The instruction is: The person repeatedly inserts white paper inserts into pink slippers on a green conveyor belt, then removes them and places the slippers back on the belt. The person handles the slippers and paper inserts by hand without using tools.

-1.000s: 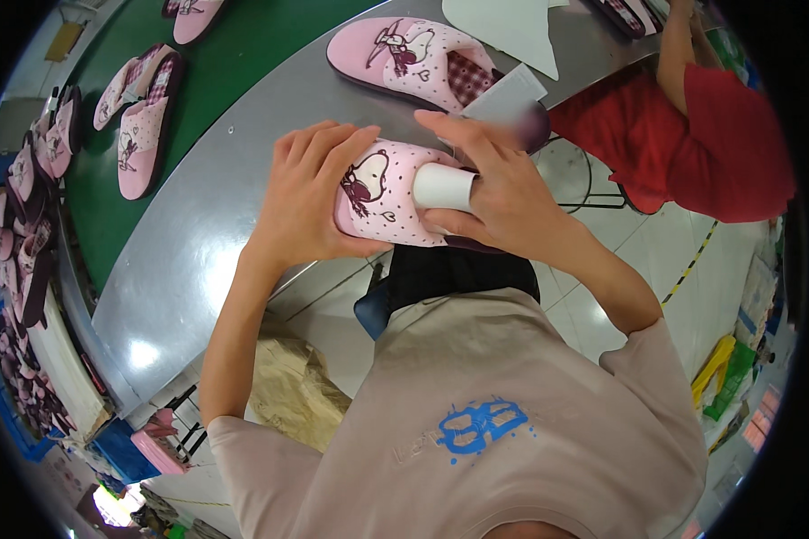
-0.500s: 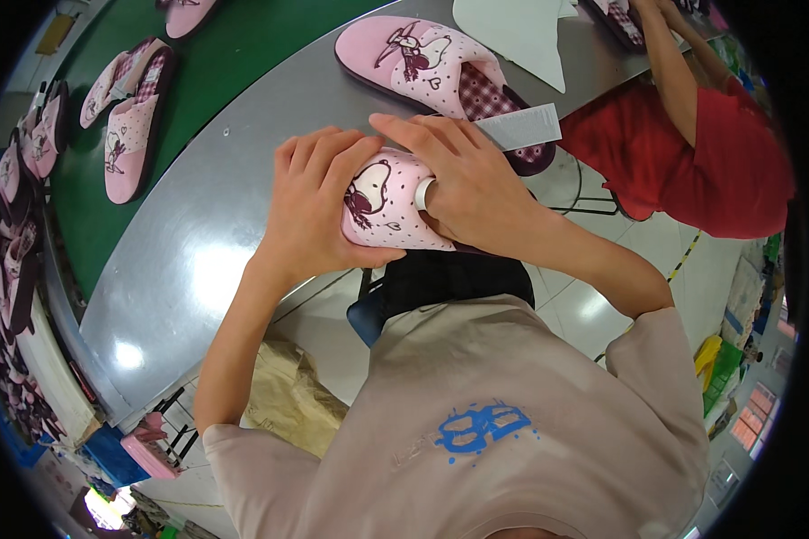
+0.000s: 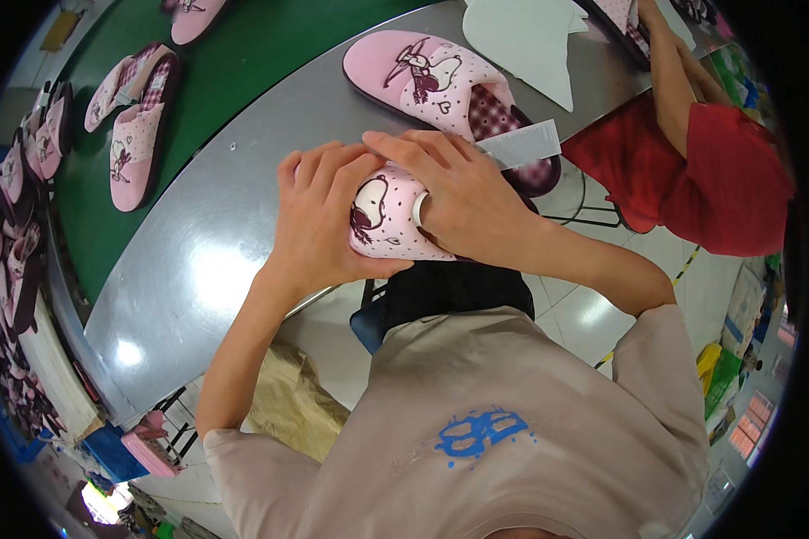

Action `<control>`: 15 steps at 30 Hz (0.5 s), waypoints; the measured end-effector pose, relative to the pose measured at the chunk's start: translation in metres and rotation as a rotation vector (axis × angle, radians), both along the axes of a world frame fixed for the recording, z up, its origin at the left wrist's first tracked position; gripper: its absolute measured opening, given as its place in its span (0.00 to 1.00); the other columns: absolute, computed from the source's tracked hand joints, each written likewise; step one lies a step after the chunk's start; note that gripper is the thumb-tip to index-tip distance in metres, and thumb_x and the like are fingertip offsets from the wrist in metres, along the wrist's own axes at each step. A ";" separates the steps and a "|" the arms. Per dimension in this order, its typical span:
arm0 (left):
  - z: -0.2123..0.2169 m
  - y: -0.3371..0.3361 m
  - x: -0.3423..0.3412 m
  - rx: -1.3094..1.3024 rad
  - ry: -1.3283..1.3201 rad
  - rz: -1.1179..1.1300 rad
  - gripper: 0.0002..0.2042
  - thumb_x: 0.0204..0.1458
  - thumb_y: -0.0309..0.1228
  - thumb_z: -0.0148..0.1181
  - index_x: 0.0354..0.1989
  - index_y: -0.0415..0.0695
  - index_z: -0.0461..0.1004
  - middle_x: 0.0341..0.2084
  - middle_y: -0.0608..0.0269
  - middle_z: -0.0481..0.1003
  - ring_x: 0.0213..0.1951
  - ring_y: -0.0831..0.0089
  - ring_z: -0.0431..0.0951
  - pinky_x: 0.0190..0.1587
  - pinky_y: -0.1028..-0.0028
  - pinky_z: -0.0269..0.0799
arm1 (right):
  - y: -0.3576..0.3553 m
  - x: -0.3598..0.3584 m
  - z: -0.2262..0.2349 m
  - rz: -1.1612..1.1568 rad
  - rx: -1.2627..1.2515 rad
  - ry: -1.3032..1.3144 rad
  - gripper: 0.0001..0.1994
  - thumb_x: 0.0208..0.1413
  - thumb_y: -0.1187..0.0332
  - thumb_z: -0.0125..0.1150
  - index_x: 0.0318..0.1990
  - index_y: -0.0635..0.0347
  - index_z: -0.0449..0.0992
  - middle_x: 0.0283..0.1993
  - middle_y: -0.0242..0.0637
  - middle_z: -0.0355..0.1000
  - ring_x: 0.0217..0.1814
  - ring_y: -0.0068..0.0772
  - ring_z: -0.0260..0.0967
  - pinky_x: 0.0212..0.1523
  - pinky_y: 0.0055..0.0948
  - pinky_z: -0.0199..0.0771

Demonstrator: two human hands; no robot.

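Observation:
A pink dotted slipper [image 3: 408,235] with a cartoon dog print is held between both hands at the table's near edge. My left hand [image 3: 319,211] wraps round its toe end, with the thumb along the near side. My right hand [image 3: 481,198] grips the slipper at the opening, its fingers over the upper and its thumb tucked out of sight. A white curved band [image 3: 419,209] shows beside that thumb; I cannot tell what it is. Just beyond the hands lies a matching slipper [image 3: 431,83], with a pale printed strip [image 3: 521,145] across its heel end.
The grey metal table [image 3: 175,260] borders a green surface [image 3: 229,63] carrying a pair of slippers [image 3: 135,153]. White cut sheets [image 3: 521,45] lie at the far side. A co-worker in a red top [image 3: 737,180] reaches in at the right. Several slippers [image 3: 13,225] stand racked at the far left.
Both hands still grip the slipper, with only a slight shift of the right hand's fingers. The whole scene sits slightly lower in the picture.

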State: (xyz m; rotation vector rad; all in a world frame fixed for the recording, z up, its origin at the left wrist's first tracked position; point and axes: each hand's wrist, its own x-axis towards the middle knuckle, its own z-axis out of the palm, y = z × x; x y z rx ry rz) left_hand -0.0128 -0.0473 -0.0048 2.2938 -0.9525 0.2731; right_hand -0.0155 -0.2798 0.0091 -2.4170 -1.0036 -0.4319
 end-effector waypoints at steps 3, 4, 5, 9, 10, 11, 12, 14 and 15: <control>-0.001 -0.003 0.000 -0.012 -0.010 0.001 0.52 0.24 0.51 0.85 0.65 0.47 0.69 0.61 0.59 0.72 0.62 0.51 0.70 0.64 0.44 0.56 | 0.004 -0.007 -0.009 -0.078 0.096 0.163 0.30 0.49 0.68 0.70 0.64 0.57 0.75 0.58 0.42 0.72 0.56 0.49 0.74 0.43 0.44 0.85; -0.002 -0.003 0.000 -0.018 -0.016 0.001 0.52 0.24 0.52 0.84 0.65 0.47 0.69 0.61 0.58 0.72 0.62 0.51 0.70 0.64 0.44 0.56 | 0.004 -0.006 -0.012 -0.065 0.101 0.150 0.33 0.50 0.68 0.70 0.67 0.56 0.71 0.56 0.41 0.72 0.55 0.49 0.74 0.42 0.44 0.85; -0.002 -0.004 0.000 -0.010 -0.016 0.007 0.52 0.24 0.52 0.84 0.64 0.47 0.69 0.61 0.58 0.73 0.61 0.51 0.71 0.64 0.45 0.57 | 0.004 -0.005 -0.013 -0.062 0.104 0.145 0.33 0.50 0.68 0.70 0.67 0.56 0.71 0.56 0.41 0.72 0.55 0.49 0.74 0.42 0.44 0.85; 0.004 -0.001 0.001 0.037 -0.015 0.006 0.51 0.26 0.53 0.85 0.63 0.44 0.71 0.59 0.53 0.73 0.61 0.49 0.72 0.64 0.49 0.59 | 0.003 -0.003 -0.009 -0.022 0.083 0.083 0.23 0.50 0.67 0.70 0.56 0.59 0.79 0.59 0.41 0.72 0.55 0.48 0.74 0.49 0.44 0.84; 0.007 0.001 0.000 0.051 -0.014 0.000 0.51 0.27 0.54 0.85 0.63 0.43 0.71 0.59 0.50 0.74 0.61 0.48 0.72 0.64 0.51 0.60 | 0.000 0.001 -0.005 0.029 0.053 0.018 0.20 0.51 0.67 0.70 0.52 0.60 0.81 0.60 0.41 0.72 0.55 0.48 0.74 0.51 0.43 0.83; 0.009 0.003 0.002 0.049 -0.008 -0.001 0.49 0.31 0.55 0.83 0.63 0.43 0.71 0.59 0.51 0.73 0.61 0.48 0.72 0.64 0.51 0.60 | -0.003 0.004 0.003 0.078 0.020 -0.024 0.14 0.51 0.66 0.71 0.44 0.60 0.83 0.61 0.40 0.72 0.55 0.46 0.74 0.52 0.41 0.80; 0.010 0.005 0.002 0.046 -0.002 -0.002 0.47 0.34 0.56 0.81 0.63 0.43 0.71 0.60 0.52 0.73 0.61 0.49 0.72 0.64 0.51 0.60 | -0.007 0.003 0.010 0.129 -0.010 -0.058 0.09 0.51 0.66 0.72 0.37 0.60 0.84 0.62 0.39 0.73 0.55 0.45 0.74 0.54 0.39 0.78; 0.009 0.011 0.002 0.011 0.025 0.004 0.43 0.42 0.58 0.74 0.63 0.42 0.71 0.60 0.52 0.73 0.61 0.49 0.71 0.63 0.51 0.60 | -0.017 -0.012 0.018 0.025 0.134 -0.053 0.10 0.50 0.67 0.73 0.39 0.60 0.84 0.60 0.38 0.74 0.54 0.43 0.74 0.51 0.38 0.77; 0.008 0.014 0.000 -0.022 0.050 0.018 0.41 0.47 0.59 0.71 0.63 0.42 0.71 0.60 0.52 0.73 0.60 0.48 0.71 0.63 0.52 0.61 | -0.024 -0.022 0.019 -0.019 0.203 -0.044 0.11 0.50 0.67 0.74 0.40 0.60 0.84 0.59 0.38 0.75 0.54 0.42 0.75 0.50 0.37 0.77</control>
